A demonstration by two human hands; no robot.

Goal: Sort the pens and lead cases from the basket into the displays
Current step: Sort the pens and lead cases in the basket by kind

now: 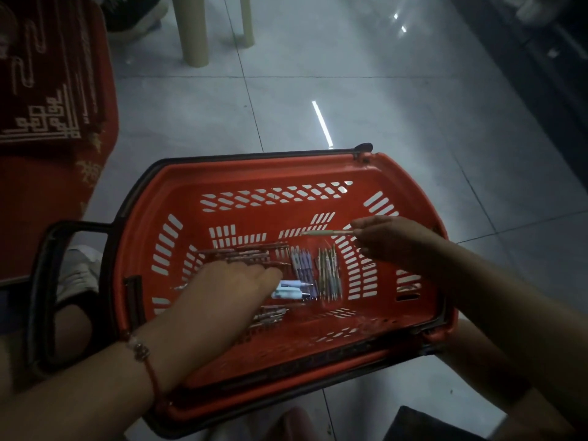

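slotted plastic basket (410,173), right hand (397,241) pinching slim pen (327,232)

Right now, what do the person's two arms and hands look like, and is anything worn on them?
Both forearms are bare, with no sleeves in view. The left hand has a thin red cord bracelet at its wrist, threaded with a few small beads, one pale and the others darker. The right hand shows no ring, watch or bracelet, as far as this dim picture lets me tell. No gloves on either hand.
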